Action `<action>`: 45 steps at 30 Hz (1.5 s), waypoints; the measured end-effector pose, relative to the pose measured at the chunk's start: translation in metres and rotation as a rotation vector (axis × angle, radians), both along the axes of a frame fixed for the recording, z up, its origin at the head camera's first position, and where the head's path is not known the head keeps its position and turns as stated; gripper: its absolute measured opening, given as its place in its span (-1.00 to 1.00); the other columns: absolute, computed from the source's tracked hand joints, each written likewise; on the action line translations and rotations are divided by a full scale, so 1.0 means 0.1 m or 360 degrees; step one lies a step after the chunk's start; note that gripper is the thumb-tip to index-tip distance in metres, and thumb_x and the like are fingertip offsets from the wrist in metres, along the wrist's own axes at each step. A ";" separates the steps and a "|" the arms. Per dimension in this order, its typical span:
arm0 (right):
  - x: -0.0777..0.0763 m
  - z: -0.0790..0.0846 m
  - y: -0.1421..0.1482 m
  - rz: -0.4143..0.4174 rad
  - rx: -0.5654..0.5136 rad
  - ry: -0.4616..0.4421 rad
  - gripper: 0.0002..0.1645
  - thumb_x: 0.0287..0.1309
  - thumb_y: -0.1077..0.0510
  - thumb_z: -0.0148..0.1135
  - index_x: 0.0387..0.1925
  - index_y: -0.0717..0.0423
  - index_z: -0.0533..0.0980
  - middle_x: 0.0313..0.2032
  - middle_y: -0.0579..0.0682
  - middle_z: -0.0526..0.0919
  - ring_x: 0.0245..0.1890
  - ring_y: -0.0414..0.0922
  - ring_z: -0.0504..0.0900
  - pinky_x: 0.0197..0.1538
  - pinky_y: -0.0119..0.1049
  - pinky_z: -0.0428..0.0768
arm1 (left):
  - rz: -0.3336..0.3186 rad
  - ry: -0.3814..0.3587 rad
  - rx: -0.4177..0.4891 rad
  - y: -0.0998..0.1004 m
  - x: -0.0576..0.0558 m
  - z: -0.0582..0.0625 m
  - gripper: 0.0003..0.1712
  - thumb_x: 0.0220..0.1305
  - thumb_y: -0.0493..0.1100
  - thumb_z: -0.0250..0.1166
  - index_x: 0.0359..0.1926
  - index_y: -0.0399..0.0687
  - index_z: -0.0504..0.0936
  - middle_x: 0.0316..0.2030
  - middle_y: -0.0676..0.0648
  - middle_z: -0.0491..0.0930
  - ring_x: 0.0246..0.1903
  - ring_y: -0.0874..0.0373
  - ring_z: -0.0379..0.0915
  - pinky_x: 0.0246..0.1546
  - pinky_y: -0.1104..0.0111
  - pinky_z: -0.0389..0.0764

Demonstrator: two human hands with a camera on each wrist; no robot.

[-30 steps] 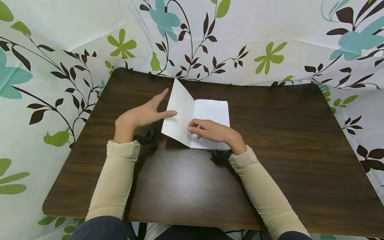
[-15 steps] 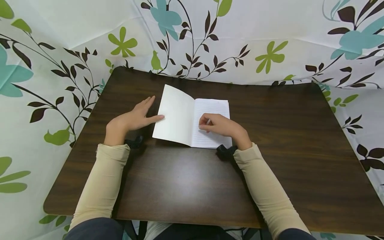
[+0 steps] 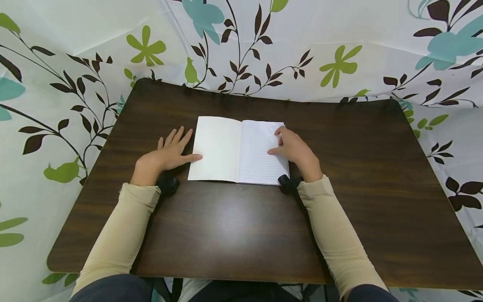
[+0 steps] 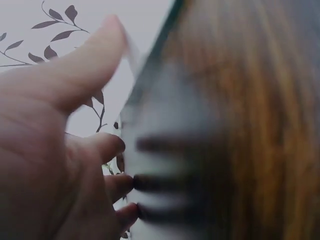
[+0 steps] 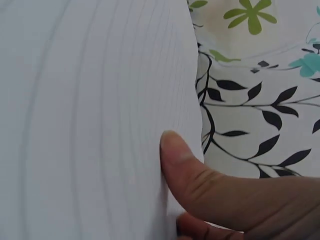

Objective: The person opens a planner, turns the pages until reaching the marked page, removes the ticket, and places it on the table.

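A notebook lies open on the table, its blank inside cover (image 3: 215, 147) on the left and a white lined page (image 3: 260, 163) on the right. Fingers spread, my left hand (image 3: 164, 155) rests at the cover's outer edge, its thumb touching that edge. In the left wrist view the fingers (image 4: 117, 187) are extended beside a blurred dark surface. My right hand (image 3: 298, 151) is at the upper right of the lined page, thumb and index finger bent and apart. The right wrist view has the thumb (image 5: 175, 150) against the page's edge, with other fingers partly hidden below.
The dark wood-grain table (image 3: 234, 235) extends around the notebook. Behind it hangs a white cloth (image 3: 294, 25) printed with leaves and flowers. Black straps (image 3: 167, 184) sit at both wrists.
The cover has swung down to the left and now lies nearly flat. My left hand followed it outward, then spread its fingers. My right hand moved from the fold to the page's right edge.
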State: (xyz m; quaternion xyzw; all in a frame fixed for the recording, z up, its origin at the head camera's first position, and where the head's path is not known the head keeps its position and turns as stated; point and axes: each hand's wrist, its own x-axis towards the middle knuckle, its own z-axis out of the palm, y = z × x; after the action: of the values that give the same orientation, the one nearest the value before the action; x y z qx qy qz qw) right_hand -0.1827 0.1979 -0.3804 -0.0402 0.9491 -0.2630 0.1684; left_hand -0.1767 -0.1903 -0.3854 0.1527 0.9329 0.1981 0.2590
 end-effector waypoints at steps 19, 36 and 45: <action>-0.03 0.13 -0.01 -0.0057 0.0355 0.0023 0.09 0.30 -0.18 0.42 0.63 0.14 0.11 0.41 0.43 0.28 0.34 0.32 0.28 0.44 0.23 0.28 | -0.0055 0.0004 0.0023 -0.04 -0.05 0.07 0.17 0.46 0.43 0.11 0.69 0.14 -0.41 0.64 -0.24 -0.68 0.61 -0.30 -0.82 0.46 -0.41 -0.63; 0.05 0.13 -0.15 -0.0177 0.0347 0.0137 0.19 0.24 0.01 0.49 0.63 0.24 -0.03 0.38 0.37 0.50 0.30 0.30 0.55 0.32 0.22 0.27 | -0.0025 -0.0018 0.0054 -0.07 -0.02 -0.07 0.16 0.44 0.44 0.12 0.70 0.18 -0.38 0.65 -0.21 -0.67 0.62 -0.29 -0.81 0.46 -0.40 -0.65; 0.07 0.10 -0.08 -0.0318 0.0174 0.0012 -0.34 0.27 0.03 0.48 0.18 0.30 0.37 -0.12 0.20 0.60 -0.21 0.09 0.58 -0.18 -0.09 0.53 | -0.0039 -0.0020 0.0104 -0.08 -0.02 -0.09 0.22 0.37 0.52 0.13 0.70 0.19 -0.36 0.64 -0.24 -0.67 0.61 -0.30 -0.83 0.44 -0.40 -0.68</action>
State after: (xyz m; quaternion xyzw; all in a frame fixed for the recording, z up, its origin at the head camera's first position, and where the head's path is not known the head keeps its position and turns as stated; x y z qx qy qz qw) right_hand -0.1752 0.1896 -0.3701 0.0629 0.9620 -0.2262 0.1396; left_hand -0.1789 -0.1987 -0.3943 0.1711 0.9224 0.2262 0.2622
